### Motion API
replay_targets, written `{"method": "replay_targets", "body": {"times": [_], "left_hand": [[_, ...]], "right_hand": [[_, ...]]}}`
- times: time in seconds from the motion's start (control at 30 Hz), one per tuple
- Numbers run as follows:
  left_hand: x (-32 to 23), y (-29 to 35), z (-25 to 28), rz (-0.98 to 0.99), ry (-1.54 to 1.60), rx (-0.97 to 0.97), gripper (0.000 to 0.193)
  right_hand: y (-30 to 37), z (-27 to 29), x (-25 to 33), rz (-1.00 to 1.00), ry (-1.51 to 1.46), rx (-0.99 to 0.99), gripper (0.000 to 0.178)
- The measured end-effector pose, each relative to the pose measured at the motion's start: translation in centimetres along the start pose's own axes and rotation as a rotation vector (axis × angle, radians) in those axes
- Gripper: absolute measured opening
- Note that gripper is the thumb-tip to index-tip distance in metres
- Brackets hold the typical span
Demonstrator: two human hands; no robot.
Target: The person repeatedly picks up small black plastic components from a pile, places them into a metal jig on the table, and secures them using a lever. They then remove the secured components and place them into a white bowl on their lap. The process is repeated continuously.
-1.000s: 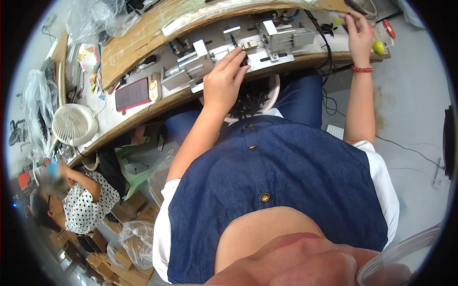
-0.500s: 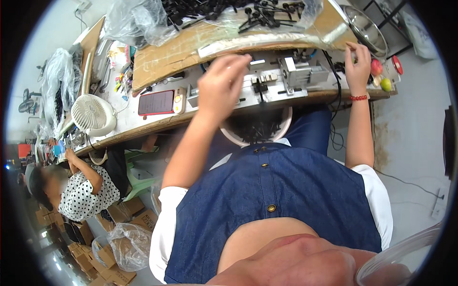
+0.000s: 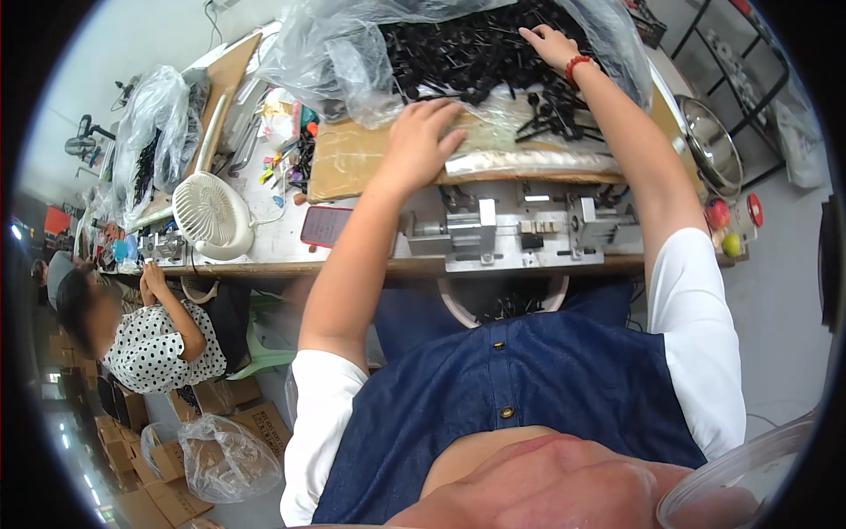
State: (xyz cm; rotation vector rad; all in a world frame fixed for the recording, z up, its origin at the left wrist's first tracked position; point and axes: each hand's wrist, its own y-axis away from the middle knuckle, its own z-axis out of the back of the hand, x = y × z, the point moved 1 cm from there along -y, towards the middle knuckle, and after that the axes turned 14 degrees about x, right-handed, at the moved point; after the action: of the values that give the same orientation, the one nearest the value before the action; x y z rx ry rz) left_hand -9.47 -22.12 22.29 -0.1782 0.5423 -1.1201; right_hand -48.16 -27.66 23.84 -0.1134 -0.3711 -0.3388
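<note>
Black stemmed parts (image 3: 454, 57) lay heaped on clear plastic (image 3: 344, 70) at the far side of the surface (image 3: 275, 245), where the right hand (image 3: 553, 46) reached in with its fingers partly curled; whether they gripped a piece could not be told. Beyond the metal fixture (image 3: 474, 236), the left hand's (image 3: 421, 148) fingers were loosely spread over the cardboard (image 3: 339, 166), with nothing visible in them.

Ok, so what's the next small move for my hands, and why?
Probably close your right hand around one of the thin black rod-shaped parts. It is right at their pile, and no part shows clearly in its grasp. Your left hand, with nothing visible in it, is over the flat brown cardboard sheet.
</note>
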Motion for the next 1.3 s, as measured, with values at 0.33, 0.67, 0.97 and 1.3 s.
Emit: {"method": "replay_targets", "body": {"times": [0.33,0.67,0.97,1.3], "left_hand": [[-1.7,-1.2,0.8,0.092,0.166,-0.039,0.055],[-3.3,-1.5,0.6,0.116,0.244,0.044,0.039],[-4.5,-0.9,1.2,0.12,0.161,0.054,0.03],[-5.4,-2.5,0.7,0.153,0.632,0.036,0.019]], "right_hand": [[-5.8,-5.0,3.8,0.611,0.141,0.217,0.049],[3.4,-0.5,9.0,0.536,0.064,0.48,0.083],[16.4,5.8,4.8,0.44,-0.134,-0.116,0.024],[20.5,2.3,7.6,0.788,0.24,-0.123,0.012]]}}
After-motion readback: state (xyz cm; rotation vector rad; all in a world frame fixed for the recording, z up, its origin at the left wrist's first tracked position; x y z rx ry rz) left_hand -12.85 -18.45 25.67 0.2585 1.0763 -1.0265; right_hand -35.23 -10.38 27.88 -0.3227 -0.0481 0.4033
